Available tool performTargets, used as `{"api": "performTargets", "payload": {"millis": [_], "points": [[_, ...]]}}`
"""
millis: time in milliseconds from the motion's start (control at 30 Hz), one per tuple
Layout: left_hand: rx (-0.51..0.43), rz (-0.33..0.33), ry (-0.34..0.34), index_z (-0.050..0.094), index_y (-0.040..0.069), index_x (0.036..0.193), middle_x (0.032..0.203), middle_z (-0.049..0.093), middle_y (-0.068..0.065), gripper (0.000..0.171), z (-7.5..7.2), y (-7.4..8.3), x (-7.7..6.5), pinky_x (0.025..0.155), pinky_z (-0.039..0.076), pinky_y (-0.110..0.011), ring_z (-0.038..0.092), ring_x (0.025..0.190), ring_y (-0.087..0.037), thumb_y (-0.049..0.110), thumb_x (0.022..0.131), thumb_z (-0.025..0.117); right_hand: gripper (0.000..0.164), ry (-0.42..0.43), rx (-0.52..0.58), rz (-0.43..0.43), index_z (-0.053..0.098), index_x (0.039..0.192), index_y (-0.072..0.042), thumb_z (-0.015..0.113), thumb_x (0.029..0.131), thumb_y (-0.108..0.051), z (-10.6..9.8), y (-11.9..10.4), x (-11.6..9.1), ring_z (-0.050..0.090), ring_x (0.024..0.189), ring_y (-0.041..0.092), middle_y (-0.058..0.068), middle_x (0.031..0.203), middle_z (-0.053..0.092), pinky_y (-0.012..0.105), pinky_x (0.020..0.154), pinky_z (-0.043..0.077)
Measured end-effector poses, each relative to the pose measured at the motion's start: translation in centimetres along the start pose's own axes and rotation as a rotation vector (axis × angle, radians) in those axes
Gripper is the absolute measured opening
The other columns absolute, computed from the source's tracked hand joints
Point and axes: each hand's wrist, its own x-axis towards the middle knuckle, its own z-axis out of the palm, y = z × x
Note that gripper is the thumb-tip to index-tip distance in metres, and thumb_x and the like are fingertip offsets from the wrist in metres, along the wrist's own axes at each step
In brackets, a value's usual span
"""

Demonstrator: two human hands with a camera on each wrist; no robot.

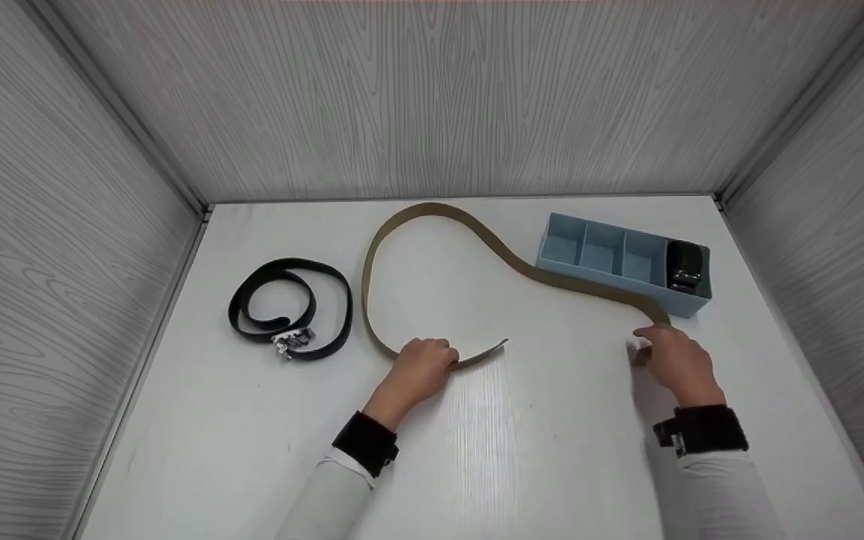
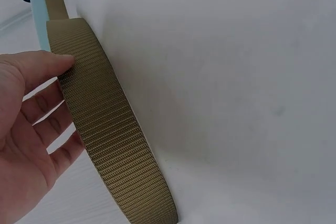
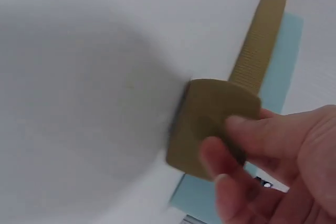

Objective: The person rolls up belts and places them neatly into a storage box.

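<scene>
An olive webbing belt (image 1: 432, 208) runs in a wide loop across the white table. My left hand (image 1: 423, 367) pinches it a short way from its free end, the thumb on the ribbed face (image 2: 115, 124) and the fingers behind. At the other end, my right hand (image 1: 678, 360) holds the flat olive plate buckle (image 3: 210, 103) between thumb and fingers, just in front of the blue tray. In the right wrist view, the strap leads up from behind the buckle along the tray's side.
The blue divided tray (image 1: 691, 304) stands at the back right; a black item with a shiny part (image 1: 683, 262) sits in its rightmost compartment. On the left lies a loosely coiled black belt (image 1: 289, 264) with a silver buckle (image 1: 291, 339). Grey wood-grain walls (image 1: 432, 105) enclose the table.
</scene>
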Motion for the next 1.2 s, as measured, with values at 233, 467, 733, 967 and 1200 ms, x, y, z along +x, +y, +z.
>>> {"api": "performTargets", "payload": {"millis": [233,467,733,967,1200], "points": [[0.039,-0.009,0.013,0.077,0.013,0.091,0.081,0.068,-0.001,0.009,0.2,0.5,0.3,0.061,0.047,-0.031,0.065,0.074,-0.017,0.01,0.089,0.069,0.044,-0.075,-0.091,0.04,0.054,0.132,0.003,0.051,0.088,0.007,-1.1,-3.3,-1.4,0.058,0.076,0.044,0.035,0.129,0.047,0.052,0.057,0.049],[0.087,-0.008,0.056,0.077,0.013,0.087,0.079,0.065,-0.001,0.007,0.0,1.1,0.7,0.06,0.045,-0.031,0.063,0.071,-0.017,0.01,0.086,0.071,0.04,0.048,-0.171,-0.067,0.056,0.129,0.001,0.06,0.09,-0.002,0.4,-9.2,-1.7,0.057,0.065,0.037,0.029,0.111,0.053,0.05,0.052,0.048],[0.139,0.03,0.079,0.076,0.015,0.079,0.071,0.065,0.001,0.012,0.5,2.3,1.4,0.057,0.044,-0.03,0.061,0.063,-0.016,0.008,0.086,0.069,0.04,0.038,-0.075,-0.451,0.062,0.128,-0.012,0.067,0.089,-0.004,6.2,-15.0,-0.8,0.059,0.073,0.022,0.009,0.095,0.06,0.038,0.056,0.049],[0.136,0.078,0.105,0.078,0.019,0.079,0.076,0.063,0.002,0.01,0.5,2.8,1.0,0.061,0.043,-0.03,0.059,0.068,-0.016,0.014,0.084,0.071,0.022,0.032,0.042,-0.56,0.07,0.103,-0.004,0.068,0.083,0.006,7.6,-15.4,0.7,0.062,0.086,0.024,0.008,0.095,0.063,0.037,0.071,0.051],[0.144,0.036,0.114,0.077,0.023,0.075,0.078,0.059,0.003,0.009,0.3,2.2,0.5,0.068,0.04,-0.032,0.055,0.07,-0.015,0.02,0.083,0.074,0.02,-0.004,0.061,-0.673,0.066,0.096,-0.001,0.076,0.079,0.005,7.6,-14.6,1.8,0.062,0.087,0.024,0.011,0.096,0.062,0.039,0.075,0.051]]}}
